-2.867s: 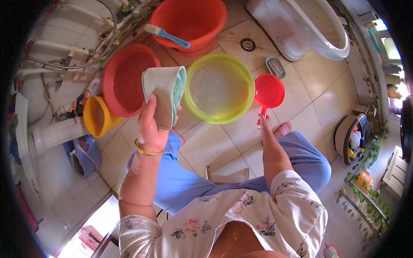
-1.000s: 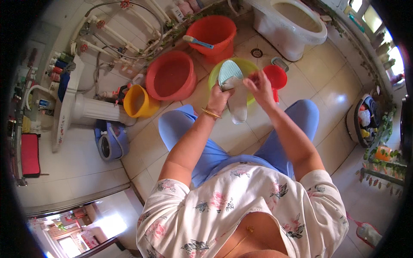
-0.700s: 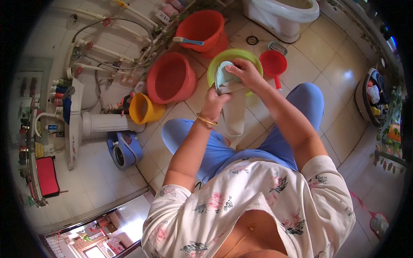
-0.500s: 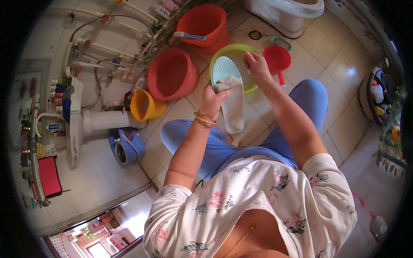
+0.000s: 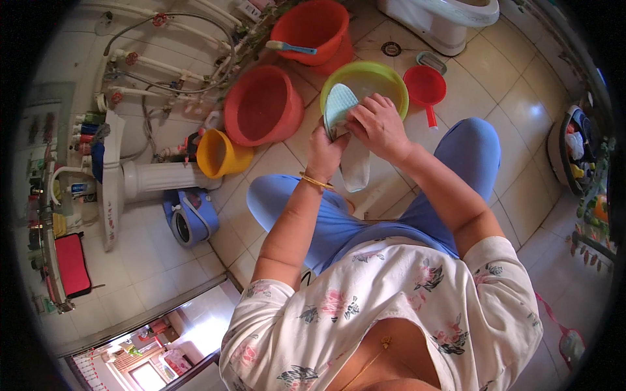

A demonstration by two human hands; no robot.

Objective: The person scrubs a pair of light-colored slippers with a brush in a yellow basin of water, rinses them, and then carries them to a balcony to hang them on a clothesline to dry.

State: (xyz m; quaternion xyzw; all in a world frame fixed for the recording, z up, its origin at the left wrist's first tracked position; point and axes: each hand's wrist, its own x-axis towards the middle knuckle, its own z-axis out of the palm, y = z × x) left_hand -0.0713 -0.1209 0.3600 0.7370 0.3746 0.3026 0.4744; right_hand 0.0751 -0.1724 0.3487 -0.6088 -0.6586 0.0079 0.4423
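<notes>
A: In the head view, where's the insole (image 5: 340,102)?

B: Up in the hands, at the near left of the green basin (image 5: 366,66), its pale end hanging toward the near side.

A: How's the grip?

B: The left hand (image 5: 326,151) is clasped around its left edge. The right hand (image 5: 380,127) has fingers against the other side; whether they pinch it, I can't tell.

A: What could go wrong?

B: If it's wet, it might slip past the left thumb and drop onto the floor (image 5: 521,98). Hard tugging by the right hand could tear it.

A: And around it?

B: The red ladle (image 5: 424,85) sits just right of the basin, where a wide elbow might knock it. Farther left, a jolt to the red bucket (image 5: 332,45) could topple the brush (image 5: 293,48) across its rim.
</notes>
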